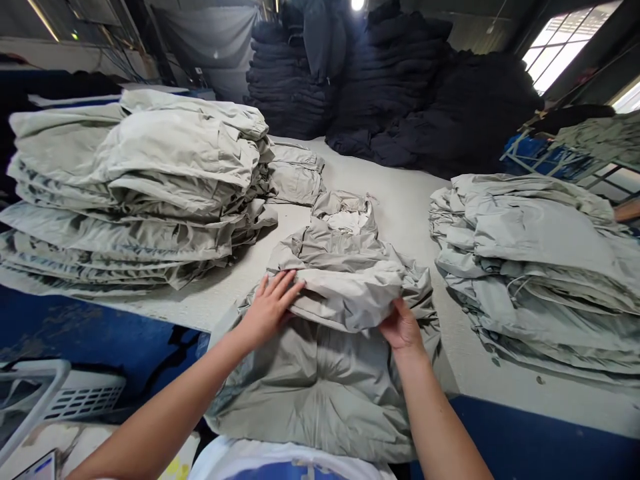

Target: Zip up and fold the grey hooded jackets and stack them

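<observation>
A grey-green hooded jacket (320, 380) lies on the table in front of me, its lower part hanging toward my body and its hood (350, 212) pointing away. A paler folded band of its fabric (345, 293) runs across the middle. My left hand (273, 303) rests on the left end of this band, fingers stretched and spread over the cloth; its thumb is mostly hidden. At the band's right end my right hand (403, 325) pinches the edge, thumb on top and the other fingers hidden under the fabric.
Tall stacks of similar grey-green garments stand at the left (150, 180) and right (540, 267) of the white table (400, 190). A smaller folded pile (295, 173) sits behind the left stack. Dark garment piles (390, 87) rise at the back. A white plastic basket (85, 400) is at lower left.
</observation>
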The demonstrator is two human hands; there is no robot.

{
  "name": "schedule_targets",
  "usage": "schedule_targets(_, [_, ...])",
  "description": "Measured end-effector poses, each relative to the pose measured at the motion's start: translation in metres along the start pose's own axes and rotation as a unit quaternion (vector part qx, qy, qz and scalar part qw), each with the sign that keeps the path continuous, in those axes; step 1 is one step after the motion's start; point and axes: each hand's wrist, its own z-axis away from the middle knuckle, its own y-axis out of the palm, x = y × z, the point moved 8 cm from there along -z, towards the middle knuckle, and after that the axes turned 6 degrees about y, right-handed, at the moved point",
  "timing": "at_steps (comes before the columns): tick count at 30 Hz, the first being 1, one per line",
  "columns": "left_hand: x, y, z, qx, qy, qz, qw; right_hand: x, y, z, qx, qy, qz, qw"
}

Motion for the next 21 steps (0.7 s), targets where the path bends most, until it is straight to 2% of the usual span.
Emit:
schedule_targets(2, [0.024, 0.005, 0.000, 0.002, -0.045, 0.006, 0.999, 0.025, -0.001, 0.007, -0.020, -0.069, 0.001, 0.997])
schedule_targets(4, [0.037, 0.003, -0.001, -0.017, -0.045, 0.018, 0.999, 0.056, -0.008, 0.012, -0.058, -0.155, 0.031, 0.986])
schedule_targets(7, [0.051, -0.008, 0.002, -0.051, -0.049, 0.017, 0.997, 0.098, -0.041, 0.015, -0.179, -0.271, 0.124, 0.938])
schedule_targets(9, [0.061, -0.013, 0.004, -0.042, -0.086, 0.008, 0.995, 0.115, -0.066, 0.016, -0.265, -0.298, 0.254, 0.881])
schedule_targets(10, [0.063, -0.013, 0.005, -0.027, -0.101, 0.009, 0.994, 0.121, -0.073, 0.017, -0.298, -0.302, 0.338, 0.840])
schedule_targets(12, [0.056, -0.013, 0.003, -0.006, -0.096, 0.036, 0.995, 0.126, -0.075, 0.021, -0.327, -0.318, 0.494, 0.740])
schedule_targets(13, [0.049, -0.015, -0.001, -0.008, -0.076, 0.058, 0.995, 0.124, -0.069, 0.023, -0.319, -0.332, 0.550, 0.697])
schedule_targets(14, [0.039, -0.017, -0.006, -0.020, -0.048, 0.082, 0.995, 0.120, -0.060, 0.024, -0.293, -0.348, 0.589, 0.668])
schedule_targets(15, [0.030, -0.019, -0.013, -0.034, -0.019, 0.105, 0.994, 0.112, -0.049, 0.022, -0.251, -0.359, 0.613, 0.657])
schedule_targets(17, [0.018, -0.016, -0.032, -0.037, 0.017, 0.127, 0.991, 0.087, -0.025, 0.009, -0.136, -0.347, 0.652, 0.660])
schedule_targets(19, [0.023, 0.001, -0.054, 0.012, -0.004, 0.107, 0.994, 0.056, -0.007, -0.012, -0.050, -0.299, 0.702, 0.644])
schedule_targets(21, [0.041, 0.025, -0.072, 0.091, -0.069, 0.069, 0.991, 0.032, -0.005, -0.037, -0.035, -0.235, 0.759, 0.606])
